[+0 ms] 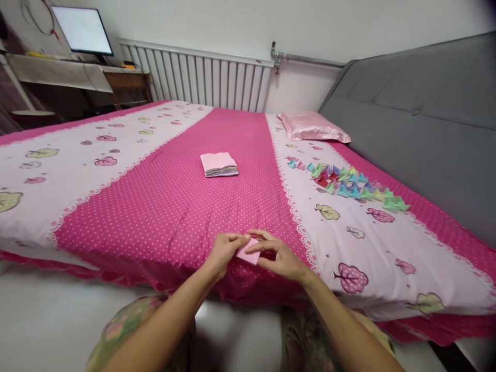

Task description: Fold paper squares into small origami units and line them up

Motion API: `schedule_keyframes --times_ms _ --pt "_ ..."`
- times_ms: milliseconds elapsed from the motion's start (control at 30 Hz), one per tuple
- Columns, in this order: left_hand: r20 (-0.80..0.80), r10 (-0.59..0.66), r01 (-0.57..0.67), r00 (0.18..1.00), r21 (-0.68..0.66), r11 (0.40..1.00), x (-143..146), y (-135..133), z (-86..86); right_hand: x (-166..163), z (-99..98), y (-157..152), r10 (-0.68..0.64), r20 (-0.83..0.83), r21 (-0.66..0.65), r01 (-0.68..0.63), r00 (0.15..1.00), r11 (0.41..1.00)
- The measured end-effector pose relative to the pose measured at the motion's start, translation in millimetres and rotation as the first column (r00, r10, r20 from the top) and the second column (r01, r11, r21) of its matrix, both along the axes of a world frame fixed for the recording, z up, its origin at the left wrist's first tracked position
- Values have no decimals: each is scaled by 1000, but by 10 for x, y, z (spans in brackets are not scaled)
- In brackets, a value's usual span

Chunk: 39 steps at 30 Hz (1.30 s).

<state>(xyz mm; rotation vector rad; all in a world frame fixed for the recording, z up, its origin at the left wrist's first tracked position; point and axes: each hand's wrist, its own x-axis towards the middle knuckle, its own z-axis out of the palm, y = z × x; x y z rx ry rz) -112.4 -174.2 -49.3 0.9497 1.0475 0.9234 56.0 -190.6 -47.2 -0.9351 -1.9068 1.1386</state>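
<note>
A small pink paper piece [248, 253] lies at the near edge of the bed, pinched between both my hands. My left hand [223, 251] grips its left side with curled fingers. My right hand [278, 254] presses its right side with thumb and fingers closed on it. Farther up the bed sits a stack of coloured paper sheets [219, 164] with a pink sheet on top. To the right lies a spread of several folded paper shapes [351, 184] in red, blue, green and yellow.
The bed [166, 206] has a pink dotted cover with white patterned bands. A pink pillow [312, 126] lies by the grey headboard [422, 119]. A radiator [197, 77] lines the far wall. A desk with a monitor [83, 30] stands at far left.
</note>
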Motion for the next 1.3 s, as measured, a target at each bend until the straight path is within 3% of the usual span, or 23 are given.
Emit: schedule_keyframes --times_ms 467,767,1000,1133,1300 --pt "-3 -80 80 997 22 997 9 -11 -1 -51 -72 38 -122 -32 -65 120 992 991" --pt "-13 -65 66 998 43 997 12 -10 -21 -93 -88 34 -225 -118 -82 216 967 973" --pt "-50 -85 88 995 58 994 40 -21 6 -154 -172 34 -423 -265 -312 338 867 888" --pt "-31 -81 84 996 109 990 46 -25 29 -178 -175 40 -429 -268 -316 342 862 885" --pt "82 -165 156 983 105 982 37 -35 45 -186 -173 42 -431 -317 -325 330 845 886"
